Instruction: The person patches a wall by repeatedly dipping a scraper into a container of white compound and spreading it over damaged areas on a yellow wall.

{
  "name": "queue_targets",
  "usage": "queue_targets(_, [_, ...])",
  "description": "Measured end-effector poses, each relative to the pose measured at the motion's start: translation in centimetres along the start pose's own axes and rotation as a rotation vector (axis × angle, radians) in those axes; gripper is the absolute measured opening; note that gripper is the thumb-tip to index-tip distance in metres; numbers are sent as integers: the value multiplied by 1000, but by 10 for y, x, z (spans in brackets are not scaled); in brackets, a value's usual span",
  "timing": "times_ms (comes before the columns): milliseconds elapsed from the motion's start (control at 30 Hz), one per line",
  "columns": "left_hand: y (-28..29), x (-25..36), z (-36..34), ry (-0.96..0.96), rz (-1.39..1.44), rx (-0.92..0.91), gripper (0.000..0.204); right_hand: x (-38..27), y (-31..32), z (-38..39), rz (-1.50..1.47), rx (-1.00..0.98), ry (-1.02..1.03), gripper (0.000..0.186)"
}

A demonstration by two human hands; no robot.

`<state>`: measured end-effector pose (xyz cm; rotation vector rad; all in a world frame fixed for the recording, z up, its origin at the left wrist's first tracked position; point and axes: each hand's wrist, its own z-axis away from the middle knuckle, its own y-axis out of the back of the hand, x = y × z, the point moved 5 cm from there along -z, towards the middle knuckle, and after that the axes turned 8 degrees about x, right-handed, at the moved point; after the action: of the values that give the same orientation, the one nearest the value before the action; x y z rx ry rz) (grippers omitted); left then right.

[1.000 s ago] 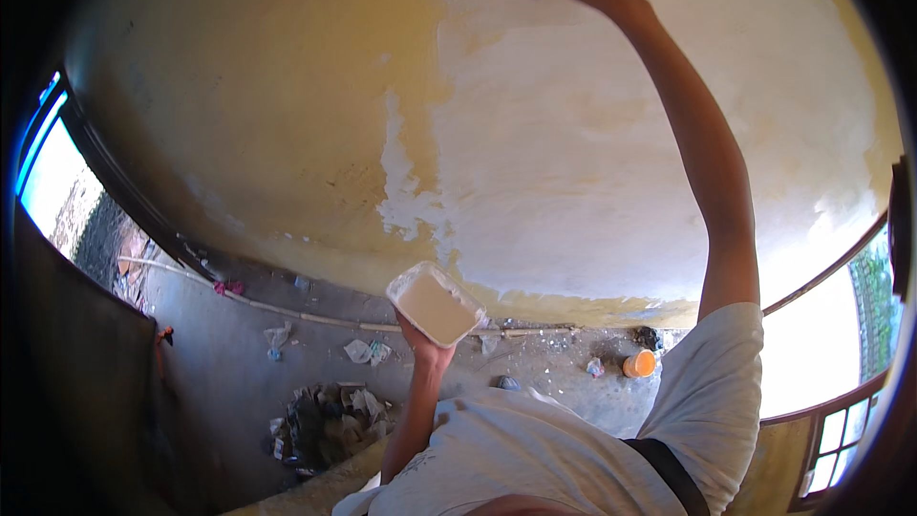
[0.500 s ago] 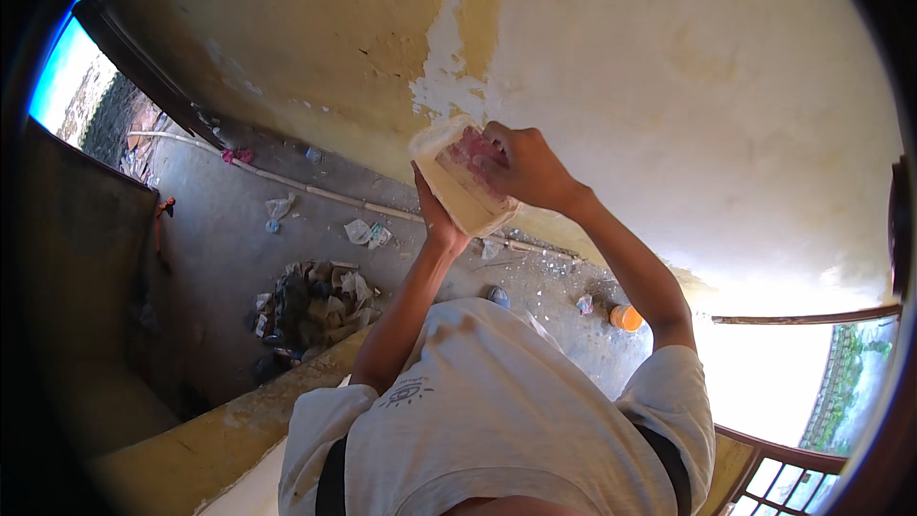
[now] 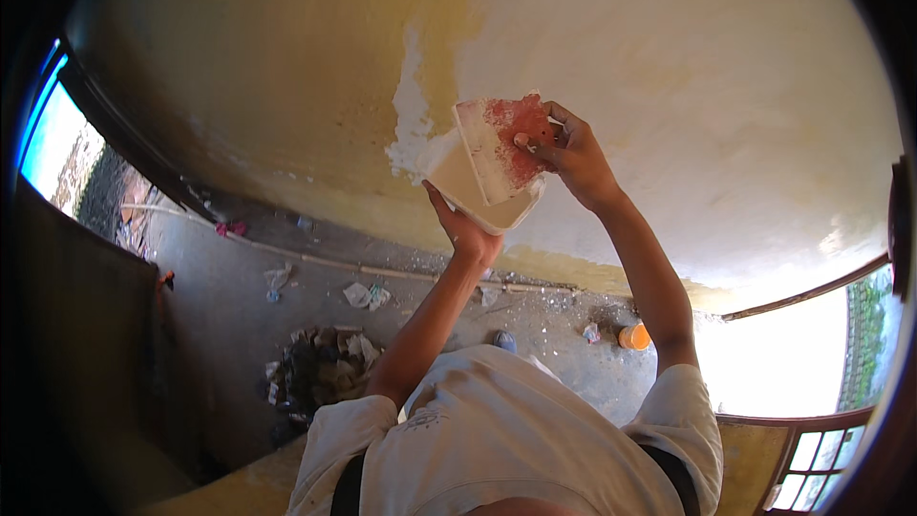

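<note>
My left hand (image 3: 465, 229) holds up a pale flat board (image 3: 473, 193) loaded with whitish putty, gripping it from below. My right hand (image 3: 570, 155) grips a red putty scraper (image 3: 501, 145) smeared with white filler, its blade resting on the board. Both hands are raised in front of a yellow wall (image 3: 287, 86) whose right part is covered with a white putty coat (image 3: 688, 86). A ragged white patch (image 3: 413, 124) marks the edge of the coat just left of the board.
Below lies a grey concrete floor (image 3: 239, 296) strewn with paper scraps and a heap of rubbish (image 3: 320, 368). An orange container (image 3: 633, 336) stands near the wall foot. A bright opening with a railing (image 3: 812, 459) is at the lower right; a dark frame (image 3: 115, 134) on the left.
My right hand came down from high on the wall to the board. The scraper now rests on the board, and both hands sit higher in view than half a second ago.
</note>
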<state>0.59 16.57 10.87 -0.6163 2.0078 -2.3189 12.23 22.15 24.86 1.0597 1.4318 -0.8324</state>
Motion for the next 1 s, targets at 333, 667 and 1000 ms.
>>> queue_targets(333, [-52, -27, -69, -37, 74, -91, 86, -116, 16, -85, 728, 277, 739, 27])
queue_targets(667, [-30, -22, -85, 17, 86, -102, 85, -190, -16, -160, 1420, 287, 1175, 22])
queue_targets(1000, [21, 13, -63, -9, 78, 0, 80, -222, -21, -120, 1276, 276, 1160, 18])
